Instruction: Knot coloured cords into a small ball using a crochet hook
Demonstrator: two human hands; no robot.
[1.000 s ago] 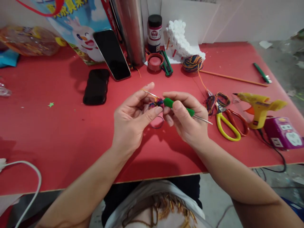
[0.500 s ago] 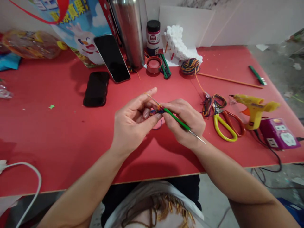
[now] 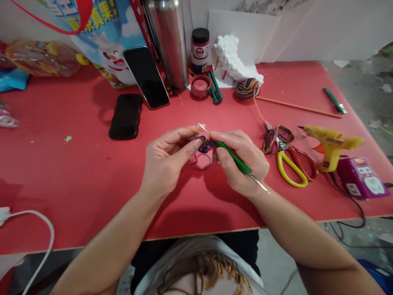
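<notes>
Between the thumb and fingers of my left hand (image 3: 164, 157) is a small multicoloured crochet piece (image 3: 206, 145). An orange strand of yarn crosses my left index finger, and a thin dark loop of yarn hangs below the piece. My right hand (image 3: 244, 157) grips a crochet hook (image 3: 235, 157) by its green handle. The hook's metal tip points up and left at the top of the piece, while its other metal end sticks out past my palm. A variegated ball of yarn (image 3: 247, 89) lies beyond my right hand, with a strand running from it to a loose yarn bundle (image 3: 272, 139).
Right of my hands lie scissors (image 3: 291, 168) with yellow and red handles, a yellow glue gun (image 3: 330, 143) and a purple box (image 3: 362, 178). Behind stand a steel flask (image 3: 168, 45), a dark jar (image 3: 199, 51) and a leaning phone (image 3: 146, 78). A black case (image 3: 125, 116) lies at left.
The crochet piece has turned and shows more of itself below my fingers. My right hand and the hook have shifted slightly right and down; my left fingers have bent in more.
</notes>
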